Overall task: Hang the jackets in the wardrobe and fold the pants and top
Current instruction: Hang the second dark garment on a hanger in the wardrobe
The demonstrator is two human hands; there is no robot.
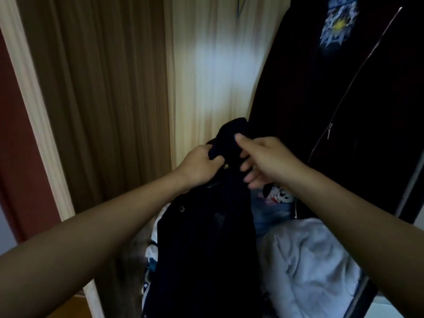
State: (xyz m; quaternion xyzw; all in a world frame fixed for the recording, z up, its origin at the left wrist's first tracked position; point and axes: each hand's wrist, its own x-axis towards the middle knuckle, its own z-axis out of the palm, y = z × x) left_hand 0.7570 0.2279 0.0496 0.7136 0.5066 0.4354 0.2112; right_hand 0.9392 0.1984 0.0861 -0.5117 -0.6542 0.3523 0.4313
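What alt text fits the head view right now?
The left hand grips the collar of a dark jacket held up inside the wardrobe; the right hand is beside it, fingers spread. A black zip jacket hangs at right, above pale crumpled clothes.

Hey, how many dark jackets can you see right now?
2. The held jacket hangs from the left hand at centre. The hanging jacket, with a zip and blue emblem, is at the right. The pile of clothes below may hide more.
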